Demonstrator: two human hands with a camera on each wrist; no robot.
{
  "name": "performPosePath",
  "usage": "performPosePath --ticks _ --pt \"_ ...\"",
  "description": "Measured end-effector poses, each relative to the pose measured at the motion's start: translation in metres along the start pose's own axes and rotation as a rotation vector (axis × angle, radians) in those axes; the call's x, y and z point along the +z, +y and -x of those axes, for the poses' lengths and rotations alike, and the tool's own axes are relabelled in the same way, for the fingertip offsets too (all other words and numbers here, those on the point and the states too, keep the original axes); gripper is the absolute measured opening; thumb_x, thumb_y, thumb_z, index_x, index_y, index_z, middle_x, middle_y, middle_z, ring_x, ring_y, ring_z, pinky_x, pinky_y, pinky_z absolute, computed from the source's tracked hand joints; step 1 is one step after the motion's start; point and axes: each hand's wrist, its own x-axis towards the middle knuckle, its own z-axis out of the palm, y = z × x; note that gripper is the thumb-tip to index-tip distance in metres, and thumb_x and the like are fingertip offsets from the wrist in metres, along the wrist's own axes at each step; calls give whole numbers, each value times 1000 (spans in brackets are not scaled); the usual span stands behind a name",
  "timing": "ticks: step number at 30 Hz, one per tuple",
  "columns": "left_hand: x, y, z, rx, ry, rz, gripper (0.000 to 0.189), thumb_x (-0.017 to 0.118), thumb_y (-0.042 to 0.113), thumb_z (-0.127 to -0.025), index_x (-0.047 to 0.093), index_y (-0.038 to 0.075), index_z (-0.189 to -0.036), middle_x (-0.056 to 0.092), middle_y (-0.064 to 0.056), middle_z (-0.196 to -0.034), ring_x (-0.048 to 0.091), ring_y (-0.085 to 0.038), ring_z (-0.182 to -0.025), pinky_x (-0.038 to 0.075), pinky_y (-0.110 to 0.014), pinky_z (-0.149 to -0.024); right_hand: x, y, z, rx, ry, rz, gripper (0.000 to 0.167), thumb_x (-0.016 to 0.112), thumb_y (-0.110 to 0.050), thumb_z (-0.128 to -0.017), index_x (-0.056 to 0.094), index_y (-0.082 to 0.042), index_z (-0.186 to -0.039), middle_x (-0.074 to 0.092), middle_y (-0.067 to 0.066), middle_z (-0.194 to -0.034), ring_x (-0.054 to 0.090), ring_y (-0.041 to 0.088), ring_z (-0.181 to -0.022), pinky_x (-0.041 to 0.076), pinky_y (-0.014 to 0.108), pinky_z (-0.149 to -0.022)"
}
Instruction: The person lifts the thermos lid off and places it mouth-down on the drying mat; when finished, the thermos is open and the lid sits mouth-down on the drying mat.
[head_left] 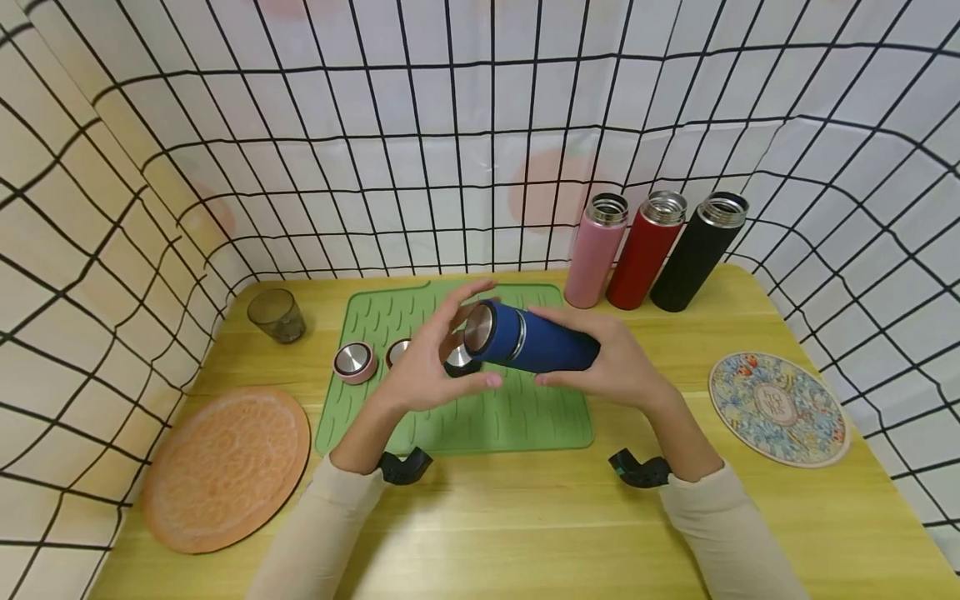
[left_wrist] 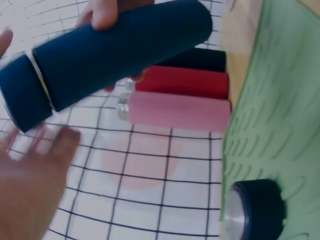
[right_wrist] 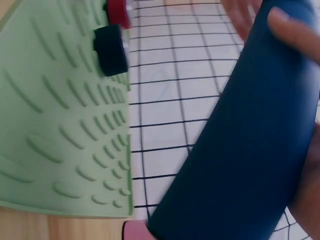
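A dark blue thermos (head_left: 551, 346) with its blue lid (head_left: 504, 332) in place is held tilted above the green mat (head_left: 510, 429). My right hand (head_left: 622, 354) grips it around the lower body, thumb and fingers on opposite sides. Close about the lid end, my left hand (head_left: 420, 367) has its fingers spread and relaxed, with a gap to the lid in the left wrist view. Below on the mat lie a pink lid (head_left: 354, 362), a red lid (right_wrist: 117, 12) partly hidden by the left hand in the head view, and a black lid (left_wrist: 265, 210).
Lidless pink (head_left: 592, 258), red (head_left: 643, 258) and black (head_left: 693, 258) thermoses stand at the back right. A tinted glass (head_left: 277, 317) is at the back left. An orange round placemat (head_left: 225, 471) lies left, a patterned round mat (head_left: 780, 408) right. Black wire grid surrounds the table.
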Motion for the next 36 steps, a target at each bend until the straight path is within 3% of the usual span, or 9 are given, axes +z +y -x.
performPosePath --ticks 3,6,11,13,16,21,24,30,36 --pt "-1 5 0 133 -125 120 89 78 8 -91 26 8 -163 28 -10 -168 30 -36 -154 37 -46 -123 -5 -2 4 -3 -46 -71 83 93 -17 -75 56 -30 -149 62 2 -142 54 24 -125 55 48 -96" --pt "0 5 1 120 -107 182 83 74 -8 -89 32 3 -159 35 -16 -163 37 -34 -150 41 -45 -119 -7 -5 4 9 -55 -73 83 92 -18 -77 55 -31 -150 62 2 -142 54 25 -126 55 49 -96" --pt "5 0 1 -94 137 59 68 82 13 -89 49 18 -148 55 -4 -145 55 -20 -134 50 -39 -110 -5 -13 3 33 1 78 80 90 -30 -81 53 -36 -151 61 2 -146 57 27 -124 55 51 -97" --pt "7 -2 1 -133 167 32 70 85 24 -87 49 23 -146 55 0 -143 56 -17 -132 50 -40 -108 -5 -14 3 35 18 107 79 90 -32 -80 54 -35 -150 60 3 -147 57 28 -126 55 52 -97" --pt "8 -4 0 -52 77 87 82 85 23 -86 40 20 -154 44 -2 -155 48 -23 -142 48 -45 -112 -6 -15 5 36 18 65 81 92 -27 -78 55 -33 -150 59 3 -148 55 28 -127 54 53 -98" --pt "6 0 -1 123 -67 226 88 78 -2 -87 30 7 -160 37 -10 -163 36 -32 -152 43 -44 -118 -9 -14 7 18 -12 -55 85 94 -17 -75 56 -33 -149 59 1 -146 53 26 -128 53 52 -98" --pt "6 2 -1 114 -22 243 82 78 -5 -86 37 4 -157 45 -14 -157 44 -32 -145 46 -40 -115 -11 -15 7 7 -10 -54 84 93 -17 -76 56 -32 -149 59 0 -146 53 25 -128 54 52 -98" --pt "7 0 0 38 122 219 81 87 25 -85 45 3 -151 55 -14 -145 53 -28 -134 52 -34 -107 -12 -15 8 21 43 17 82 92 -21 -78 54 -35 -149 59 0 -145 55 26 -125 54 51 -96" --pt "8 -1 -1 30 174 239 86 88 38 -83 46 3 -150 57 -13 -142 55 -24 -131 54 -29 -102 -16 -15 10 21 79 24 84 93 -18 -76 55 -35 -149 60 0 -144 56 25 -124 54 52 -95"
